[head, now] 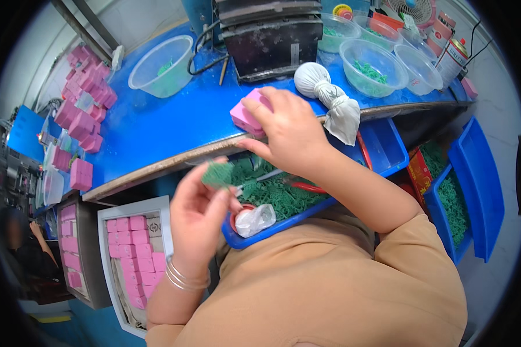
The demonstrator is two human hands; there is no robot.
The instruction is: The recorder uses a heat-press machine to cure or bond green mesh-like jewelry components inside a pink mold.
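Note:
My right hand (291, 126) grips a pink block (248, 113) at the front edge of the blue-topped bench (156, 130). Held up by the fingers of my left hand (202, 208) is a green wax-like lattice piece (217, 174); a small pale tip shows by the fingertips, too blurred to name. Below both hands, a blue tray (282, 225) on my lap holds many green scraps (282, 193). In it lie red-handled pliers or cutters (308, 187), partly hidden by my right arm, and a crumpled clear plastic bag (256, 220) over a small red-rimmed cup.
A tied white cloth bag (330, 97) lies right of the block, before a dark metal machine (273, 45). Plastic bowls (160, 69) stand on the bench. Pink blocks (87, 86) are stacked left and fill a white-framed tray (134, 251). Another person (34, 251) sits far left.

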